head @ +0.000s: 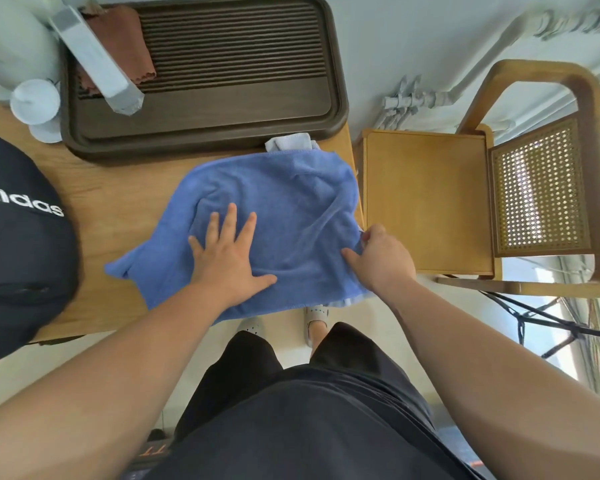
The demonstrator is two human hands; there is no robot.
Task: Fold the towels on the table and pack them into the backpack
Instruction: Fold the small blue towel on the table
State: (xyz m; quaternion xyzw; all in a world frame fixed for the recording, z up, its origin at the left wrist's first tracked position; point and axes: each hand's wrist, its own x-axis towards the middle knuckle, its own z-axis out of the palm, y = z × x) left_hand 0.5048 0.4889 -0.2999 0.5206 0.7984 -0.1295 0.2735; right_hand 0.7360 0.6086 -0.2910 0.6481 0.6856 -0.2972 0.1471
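Note:
A blue towel lies spread and rumpled on the wooden table, its right side reaching the table's edge. My left hand presses flat on the towel's near middle with fingers spread. My right hand grips the towel's right edge at the table's corner, fingers curled round the cloth. A pale grey towel peeks out from under the blue one at the far side, and a pale edge shows beneath the near right corner. The black backpack with white lettering sits at the table's left end.
A dark brown slatted tray fills the far side of the table, holding a brown cloth and a grey box. A white cup stands to its left. A wooden chair with a cane back stands right of the table.

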